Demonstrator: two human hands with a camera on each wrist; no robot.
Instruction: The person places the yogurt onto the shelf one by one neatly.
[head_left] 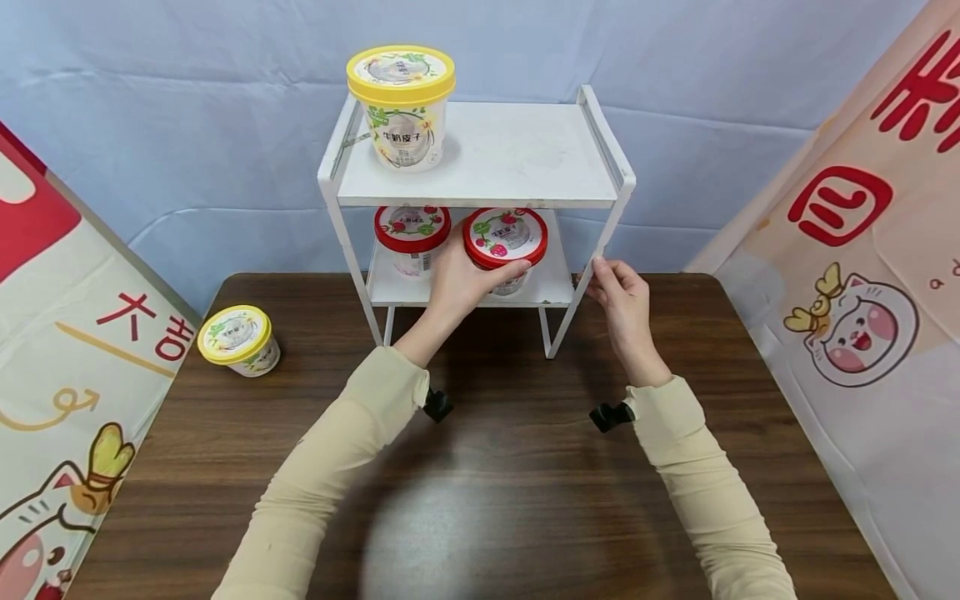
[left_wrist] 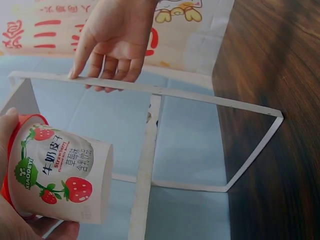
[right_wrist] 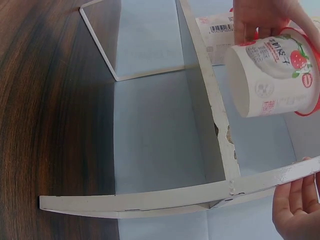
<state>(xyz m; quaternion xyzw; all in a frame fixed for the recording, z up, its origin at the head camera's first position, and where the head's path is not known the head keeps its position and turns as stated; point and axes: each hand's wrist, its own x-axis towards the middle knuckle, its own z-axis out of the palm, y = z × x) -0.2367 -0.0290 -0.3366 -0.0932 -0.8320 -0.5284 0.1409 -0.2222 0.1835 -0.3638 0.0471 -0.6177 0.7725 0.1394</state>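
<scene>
In the head view my left hand (head_left: 456, 275) grips a red-lidded strawberry milk cup (head_left: 507, 237) at the lower shelf of a white two-tier rack (head_left: 525, 158). The left wrist view shows this cup (left_wrist: 65, 172) on its side in the frame, with thumb and fingers round its lid end. Below it, in the right wrist view, a gap to the shelf board is hard to judge. My right hand (head_left: 624, 304) holds the rack's right front post (head_left: 592, 262), thumb in front and fingers behind. Beside the left hand stands another red-lidded cup (head_left: 411, 242), partly hidden by the upper shelf.
A yellow-lidded cup (head_left: 401, 108) stands on the upper shelf's left side. Another yellow-lidded cup (head_left: 240, 340) is on the brown wooden table (head_left: 510, 500), left of the rack. Pale blue cloth (head_left: 697, 125) hangs behind, with printed banners (head_left: 847, 292) at both sides.
</scene>
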